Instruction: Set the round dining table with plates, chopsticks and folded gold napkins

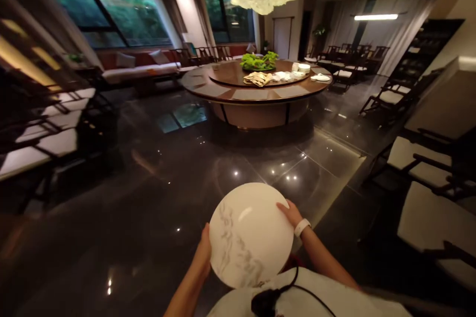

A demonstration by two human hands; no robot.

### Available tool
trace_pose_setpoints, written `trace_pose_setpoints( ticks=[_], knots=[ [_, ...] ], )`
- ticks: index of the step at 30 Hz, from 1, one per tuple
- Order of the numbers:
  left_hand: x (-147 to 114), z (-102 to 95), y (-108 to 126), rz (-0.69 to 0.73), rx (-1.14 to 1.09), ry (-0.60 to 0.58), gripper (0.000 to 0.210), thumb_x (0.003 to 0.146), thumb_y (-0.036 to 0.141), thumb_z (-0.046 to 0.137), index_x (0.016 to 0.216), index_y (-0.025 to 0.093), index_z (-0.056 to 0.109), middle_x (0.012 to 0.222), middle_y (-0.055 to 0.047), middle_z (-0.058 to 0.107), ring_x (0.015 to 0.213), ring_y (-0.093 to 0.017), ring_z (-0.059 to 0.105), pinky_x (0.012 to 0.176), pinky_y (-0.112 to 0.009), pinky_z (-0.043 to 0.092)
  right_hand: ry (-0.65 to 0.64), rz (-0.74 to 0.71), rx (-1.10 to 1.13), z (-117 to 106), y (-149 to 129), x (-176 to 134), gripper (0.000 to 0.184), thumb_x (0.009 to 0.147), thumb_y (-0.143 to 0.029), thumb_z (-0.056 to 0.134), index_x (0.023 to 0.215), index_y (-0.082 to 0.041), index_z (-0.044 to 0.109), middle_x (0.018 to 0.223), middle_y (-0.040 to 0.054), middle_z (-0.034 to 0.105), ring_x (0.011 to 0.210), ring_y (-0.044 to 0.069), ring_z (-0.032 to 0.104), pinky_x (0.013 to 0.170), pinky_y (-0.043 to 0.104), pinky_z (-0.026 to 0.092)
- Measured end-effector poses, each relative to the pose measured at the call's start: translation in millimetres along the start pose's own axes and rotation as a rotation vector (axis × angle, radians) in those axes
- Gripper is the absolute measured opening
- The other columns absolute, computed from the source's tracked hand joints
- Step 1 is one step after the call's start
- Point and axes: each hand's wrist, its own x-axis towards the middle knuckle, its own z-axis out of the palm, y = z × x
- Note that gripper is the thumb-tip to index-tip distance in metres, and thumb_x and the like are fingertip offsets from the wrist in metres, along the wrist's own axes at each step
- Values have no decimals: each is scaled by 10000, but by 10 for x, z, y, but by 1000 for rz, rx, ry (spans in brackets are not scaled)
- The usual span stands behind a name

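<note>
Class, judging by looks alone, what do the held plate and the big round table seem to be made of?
Plate: probably glazed ceramic; glossy white with grey marble-like veining and a light glint.
Round table: seemingly polished dark wood; brown, reflective top.

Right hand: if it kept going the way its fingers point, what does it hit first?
The right hand already grips the white plate; its fingers point left across the rim, so the plate comes first, probably then the left hand opposite.

- The bare left hand (205,251) gripped at eight o'clock, forearm angled up from below.
- The right hand (290,213), white band at the wrist, clasped at two o'clock.
</note>
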Motion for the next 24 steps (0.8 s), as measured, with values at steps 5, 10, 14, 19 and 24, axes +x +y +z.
trace_pose_setpoints(
  ticks=[5,10,14,19,24],
  knots=[
    [820,1147,984,18,-53,-98,373,968,357,432,1120,140,693,855,-62,759,777,-179,713,804,-293,559,31,-37,-57,-327,-930,1497,512,669,-572,713,979,-167,669,1000,81,717,879,233,650,802,372,529],
    [1902,2566,1553,-82,-49,-189,372,962,382,458,1151,145,675,840,-65,755,711,-195,706,765,-335,571,151,-55,-125,-935,-1289,2942,527,662,-583,715,976,-161,678,994,91,722,875,238,649,827,379,524],
    [2655,4072,2195,-137,82,-387,494,994,476,365,1231,148,648,1095,-139,740,1048,-259,695,997,-408,505,357,-37,-41,-1702,-1649,3859,551,627,-604,743,934,-149,688,963,112,736,904,278,660,860,430,529],
    [3394,6161,3057,-62,343,-733,514,985,509,368,1189,162,689,1300,-125,656,1300,-273,550,1146,-395,378,588,-69,217,-2677,-2224,4641,622,604,-544,804,1091,-176,684,1134,112,720,1039,298,661,973,459,500],
    [4101,8350,3259,-92,519,-965,540,970,536,402,1233,149,670,1284,-136,664,1313,-282,538,1158,-424,354,855,-10,436,-3551,-2103,5641,688,612,-554,799,1183,-200,653,1255,103,677,1133,288,643,1010,434,502]
  ],
)
